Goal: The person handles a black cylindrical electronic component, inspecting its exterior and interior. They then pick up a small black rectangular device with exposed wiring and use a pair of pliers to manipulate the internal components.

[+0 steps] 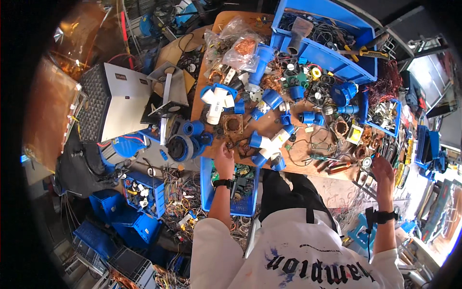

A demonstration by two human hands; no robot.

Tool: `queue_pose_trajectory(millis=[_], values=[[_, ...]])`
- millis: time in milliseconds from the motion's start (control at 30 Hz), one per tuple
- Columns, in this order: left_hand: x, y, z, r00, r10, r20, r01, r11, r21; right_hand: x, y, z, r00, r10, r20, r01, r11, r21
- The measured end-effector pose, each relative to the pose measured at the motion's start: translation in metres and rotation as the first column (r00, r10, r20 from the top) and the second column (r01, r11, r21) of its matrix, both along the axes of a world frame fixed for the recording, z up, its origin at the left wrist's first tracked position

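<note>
My left hand [224, 160] is at the table's front-left edge, fingers curled at a small dark part [229, 144] that I cannot make out, just below a square copper-wound motor core [233, 124]. Beside it lie white-and-blue pipe fittings [278, 141] and, leftward, a round blue housing [180, 147]. My right hand [383, 171] is at the front right, fingers curled beside metal hand tools [364, 177]; what they hold is unclear. Pliers and screwdrivers [333, 164] lie to its left.
The wooden table [303, 154] carries bagged copper scrap [243, 50], loose parts and a small blue bin [394, 118]. A large blue crate [323, 65] is at the back. Below the left edge are a blue crate of circuit boards [208, 183], tangled wires and bins. A white panelled case [115, 101] stands left.
</note>
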State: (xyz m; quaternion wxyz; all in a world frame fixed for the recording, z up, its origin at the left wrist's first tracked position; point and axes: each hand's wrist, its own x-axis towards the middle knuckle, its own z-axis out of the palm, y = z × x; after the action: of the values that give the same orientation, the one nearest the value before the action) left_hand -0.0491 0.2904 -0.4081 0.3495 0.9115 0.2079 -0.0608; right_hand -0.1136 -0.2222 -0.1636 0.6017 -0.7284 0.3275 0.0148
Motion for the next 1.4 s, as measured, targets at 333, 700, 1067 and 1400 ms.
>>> queue_pose_trajectory(millis=[333,700,1067,1400], values=[[0.013,0.000,-0.039,0.983,-0.172,-0.068,0.181,0.970,0.161,-0.023,0.032,0.025,1.000,-0.011,-0.025,0.010,0.998,-0.055],[0.004,-0.001,-0.029,0.959,-0.233,0.160,0.196,0.956,0.216,-0.044,0.034,0.013,0.998,0.039,-0.039,-0.040,0.999,-0.025],[0.006,-0.046,-0.014,0.891,-0.453,0.016,0.409,0.819,0.403,-0.061,0.044,0.031,0.993,0.052,-0.105,-0.062,0.994,-0.093],[-0.007,-0.026,-0.022,0.866,-0.442,0.232,0.351,0.870,0.347,-0.066,0.046,0.024,0.995,0.045,-0.090,-0.050,0.997,-0.064]])
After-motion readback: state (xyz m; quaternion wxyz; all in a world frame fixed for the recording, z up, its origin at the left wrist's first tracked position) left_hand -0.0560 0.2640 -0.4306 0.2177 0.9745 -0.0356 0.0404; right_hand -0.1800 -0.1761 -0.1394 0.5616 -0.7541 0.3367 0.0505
